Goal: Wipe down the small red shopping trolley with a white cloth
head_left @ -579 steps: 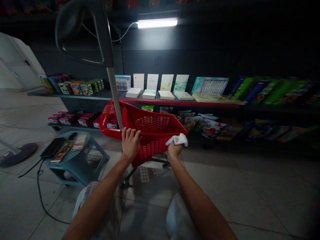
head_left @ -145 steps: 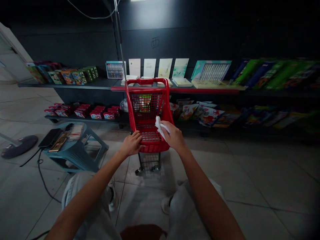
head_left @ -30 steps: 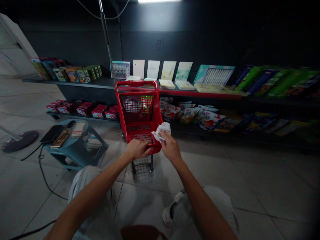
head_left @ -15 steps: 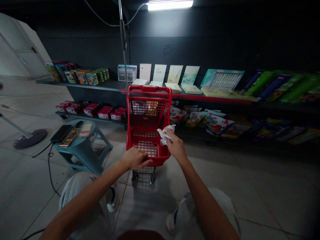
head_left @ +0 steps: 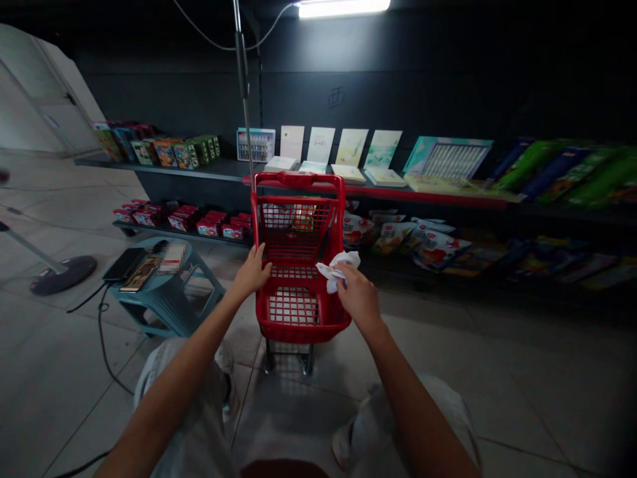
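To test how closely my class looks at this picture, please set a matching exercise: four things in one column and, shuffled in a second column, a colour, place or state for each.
Things:
1. Cloth
2. Left hand
3. Stool
4. Cart

Descriptions:
A. Red, standing on the floor
B. Blue-green, left of the cart
C. Held in the right hand
D. Resting on the cart's side

Right pairs: 1-C, 2-D, 3-B, 4-A
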{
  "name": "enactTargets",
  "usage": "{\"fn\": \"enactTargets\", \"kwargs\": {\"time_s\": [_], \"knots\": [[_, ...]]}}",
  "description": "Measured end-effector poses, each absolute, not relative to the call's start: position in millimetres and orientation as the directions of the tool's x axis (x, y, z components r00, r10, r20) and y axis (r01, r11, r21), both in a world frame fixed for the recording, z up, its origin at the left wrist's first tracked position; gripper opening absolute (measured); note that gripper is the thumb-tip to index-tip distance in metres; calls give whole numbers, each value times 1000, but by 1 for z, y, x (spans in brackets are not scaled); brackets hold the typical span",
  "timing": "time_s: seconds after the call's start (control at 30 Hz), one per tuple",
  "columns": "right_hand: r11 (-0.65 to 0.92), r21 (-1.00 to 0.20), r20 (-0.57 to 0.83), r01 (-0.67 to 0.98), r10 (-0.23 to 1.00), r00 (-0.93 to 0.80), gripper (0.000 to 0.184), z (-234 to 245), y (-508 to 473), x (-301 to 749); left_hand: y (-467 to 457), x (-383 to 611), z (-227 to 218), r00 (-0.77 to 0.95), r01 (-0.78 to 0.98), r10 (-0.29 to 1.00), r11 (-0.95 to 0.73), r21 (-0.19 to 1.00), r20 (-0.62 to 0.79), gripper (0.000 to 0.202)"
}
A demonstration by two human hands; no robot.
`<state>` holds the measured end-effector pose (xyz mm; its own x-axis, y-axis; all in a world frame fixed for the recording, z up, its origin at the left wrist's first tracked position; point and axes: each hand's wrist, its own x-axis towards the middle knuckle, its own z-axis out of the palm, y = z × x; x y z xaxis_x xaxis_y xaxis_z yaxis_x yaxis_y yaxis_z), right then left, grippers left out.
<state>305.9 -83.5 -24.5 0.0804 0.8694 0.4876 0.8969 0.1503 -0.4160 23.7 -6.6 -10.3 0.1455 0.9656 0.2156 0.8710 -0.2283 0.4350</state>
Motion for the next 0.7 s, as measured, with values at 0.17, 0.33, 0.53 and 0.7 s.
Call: {"fn": "enactTargets", "kwargs": {"time_s": [0.17, 0.33, 0.53, 0.7], "knots": [[193, -337, 512, 922, 859, 7, 36, -23, -89, 303, 10, 41, -8, 94, 894, 982, -157, 420, 166, 73], [220, -329, 500, 918, 866, -29, 35, -23, -93, 304, 9, 48, -9, 128, 934, 969, -190, 303, 213, 64], [245, -333, 517, 911, 855, -41, 38, -18, -86, 313, -5, 48, -11, 220, 931, 946, -276, 237, 238, 45], [294, -337, 640, 894, 768, -12, 42, 1, -60, 314, -22, 56, -7, 208, 936, 950, -263, 236, 235, 32]]}}
